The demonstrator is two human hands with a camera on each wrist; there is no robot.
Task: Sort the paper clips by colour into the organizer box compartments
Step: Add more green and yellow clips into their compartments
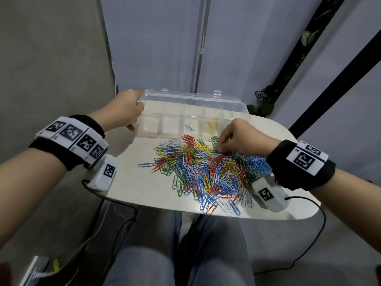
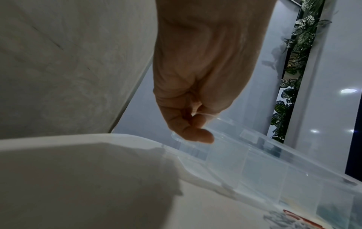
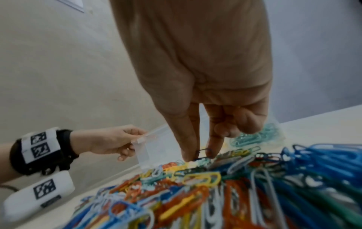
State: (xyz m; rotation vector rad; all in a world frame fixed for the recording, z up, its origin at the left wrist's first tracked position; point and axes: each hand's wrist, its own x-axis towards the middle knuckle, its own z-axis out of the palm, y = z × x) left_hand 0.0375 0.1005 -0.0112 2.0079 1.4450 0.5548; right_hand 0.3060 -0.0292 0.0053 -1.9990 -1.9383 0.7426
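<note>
While left hand grips organizer box, right hand pinches a clip.

Clear organizer box, multicoloured paper clips, white table, black-and-white patterned wristbands

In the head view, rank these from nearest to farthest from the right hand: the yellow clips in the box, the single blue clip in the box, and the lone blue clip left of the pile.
From the right hand:
1. Yellow clips, in the organizer box compartment just to the hand's left.
2. Single blue clip, one compartment further left.
3. Lone blue clip, on the table off the pile's left edge.
</note>
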